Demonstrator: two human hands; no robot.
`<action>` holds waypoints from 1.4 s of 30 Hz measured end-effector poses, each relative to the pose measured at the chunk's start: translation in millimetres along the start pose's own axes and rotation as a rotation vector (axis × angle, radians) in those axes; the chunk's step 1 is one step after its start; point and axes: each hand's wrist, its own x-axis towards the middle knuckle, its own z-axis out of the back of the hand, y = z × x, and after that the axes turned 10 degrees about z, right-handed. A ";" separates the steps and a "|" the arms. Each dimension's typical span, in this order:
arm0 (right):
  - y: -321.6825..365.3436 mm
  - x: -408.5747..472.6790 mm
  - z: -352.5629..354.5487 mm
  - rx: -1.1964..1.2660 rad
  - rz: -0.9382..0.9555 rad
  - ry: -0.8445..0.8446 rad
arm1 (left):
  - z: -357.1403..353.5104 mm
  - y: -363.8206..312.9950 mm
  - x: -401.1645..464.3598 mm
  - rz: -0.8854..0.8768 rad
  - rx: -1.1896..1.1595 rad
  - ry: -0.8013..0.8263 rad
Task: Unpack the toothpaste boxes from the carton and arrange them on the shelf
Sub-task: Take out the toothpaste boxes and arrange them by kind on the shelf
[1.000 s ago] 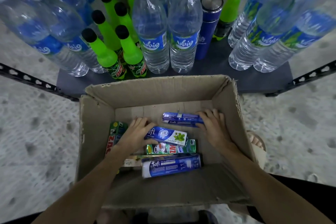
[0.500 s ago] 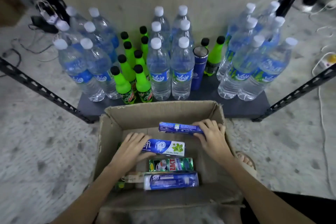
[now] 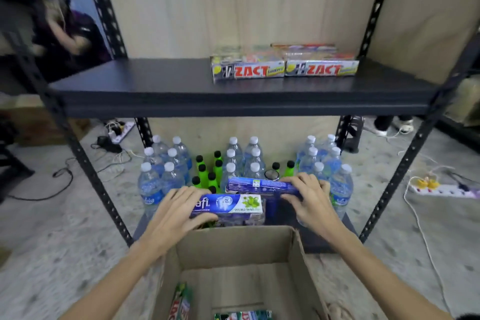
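Observed from the head view: both hands are raised above the open carton (image 3: 233, 262), each carrying one toothpaste box. The left hand (image 3: 174, 213) grips the left end of a blue-and-white Safi box (image 3: 231, 205), fingers (image 3: 181, 195) curled over its top edge and thumb beneath. The right hand (image 3: 311, 197) grips the right end of a darker blue box (image 3: 259, 186), fingers wrapped over the top. Neither hand has any spare opening; both are fully occupied.

Both boxes lie level, long axes running left to right, roughly parallel to the front edge of the upper shelf (image 3: 233, 101). The printed face of the Safi box is toward me; the darker box shows a fine-print panel.

The governing relation: the upper shelf sits above and beyond both hands, with its board well apart from the boxes. Two ZACT boxes (image 3: 284, 65) already lie toward its right rear, end to end, also left to right. The shelf's left half is bare board. In my judgement the boxes need only lifting and pushing forward, no turning. The right hand is nearer the ZACT boxes, the left nearer the bare half.

Further boxes remain at the carton's bottom (image 3: 242, 315), so unpacking is incomplete. Bottles (image 3: 233, 163) occupy the lower shelf behind the hands.
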 end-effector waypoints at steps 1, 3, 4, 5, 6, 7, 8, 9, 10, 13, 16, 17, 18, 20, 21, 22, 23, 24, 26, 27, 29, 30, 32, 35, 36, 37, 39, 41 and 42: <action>4.1 7.9 14.5 0.004 0.015 -0.021 | 14.0 -2.4 8.3 -0.002 -0.001 -0.012; 10.2 20.0 40.6 -0.008 0.050 -0.053 | 37.9 -6.1 21.6 -0.026 0.000 -0.053; 13.0 25.7 54.6 -0.019 0.068 -0.076 | 50.8 -8.4 27.5 -0.042 0.000 -0.079; 15.4 31.5 67.9 -0.028 0.080 -0.103 | 63.3 -11.0 32.7 -0.055 -0.004 -0.101; 17.5 37.4 81.2 -0.035 0.086 -0.129 | 76.3 -13.9 38.1 -0.067 -0.010 -0.127; 19.9 43.3 94.2 -0.039 0.088 -0.151 | 87.9 -15.8 43.4 -0.082 -0.013 -0.161; 22.4 49.0 106.7 -0.037 0.091 -0.167 | 98.9 -17.9 48.7 -0.095 -0.013 -0.197; 24.6 54.5 119.2 -0.032 0.103 -0.177 | 109.4 -19.9 54.1 -0.104 -0.014 -0.225; 26.8 60.2 130.7 -0.028 0.119 -0.186 | 119.6 -21.9 59.4 -0.109 -0.017 -0.246; 31.3 80.4 161.2 -0.068 0.149 -0.228 | 145.8 -27.6 77.1 -0.130 -0.030 -0.307; 29.5 105.8 183.5 -0.099 0.141 -0.254 | 167.2 -33.4 99.6 -0.093 -0.057 -0.316; 26.9 115.1 189.9 -0.104 0.139 -0.263 | 172.1 -34.0 109.0 -0.076 -0.059 -0.319; 22.5 124.6 196.2 -0.112 0.136 -0.270 | 176.0 -34.1 119.4 -0.064 -0.057 -0.320; 10.2 144.2 207.8 -0.135 0.126 -0.270 | 182.3 -32.1 143.7 -0.034 -0.054 -0.313; 1.6 154.7 212.8 -0.150 0.117 -0.269 | 184.8 -30.6 158.1 -0.018 -0.050 -0.310; -8.4 165.5 217.2 -0.164 0.105 -0.270 | 186.4 -29.3 173.5 -0.003 -0.043 -0.303; -19.5 176.7 220.8 -0.176 0.087 -0.269 | 187.1 -27.6 189.4 0.014 -0.036 -0.295; -31.4 188.1 223.9 -0.186 0.063 -0.268 | 186.7 -25.5 206.4 0.034 -0.030 -0.292; -57.4 213.2 227.5 -0.206 0.017 -0.266 | 182.1 -20.6 243.5 0.094 -0.009 -0.279; -70.8 225.9 227.9 -0.216 -0.004 -0.264 | 178.1 -18.5 262.8 0.131 0.011 -0.261; -98.5 253.1 225.0 -0.238 -0.038 -0.262 | 167.0 -13.9 304.3 0.192 0.052 -0.224; -112.8 266.9 222.4 -0.253 -0.051 -0.255 | 160.5 -11.6 325.7 0.217 0.065 -0.204; -140.8 294.2 214.1 -0.270 -0.079 -0.225 | 146.3 -7.3 366.2 0.251 0.081 -0.175; -178.5 331.9 199.9 -0.268 -0.062 -0.176 | 119.6 1.1 420.5 0.274 0.084 -0.130; -189.0 343.8 194.7 -0.260 -0.052 -0.159 | 111.1 4.1 435.9 0.271 0.079 -0.114; -196.6 354.9 190.3 -0.268 -0.042 -0.141 | 102.9 6.7 450.0 0.264 0.067 -0.095; -213.1 375.5 180.2 -0.292 -0.025 -0.108 | 87.7 11.7 472.9 0.259 0.059 -0.056; -227.7 392.1 171.8 -0.247 -0.011 -0.086 | 74.9 15.9 489.5 0.263 0.028 -0.057; -235.8 399.0 168.0 -0.221 -0.017 -0.078 | 69.8 17.8 496.4 0.260 -0.011 -0.071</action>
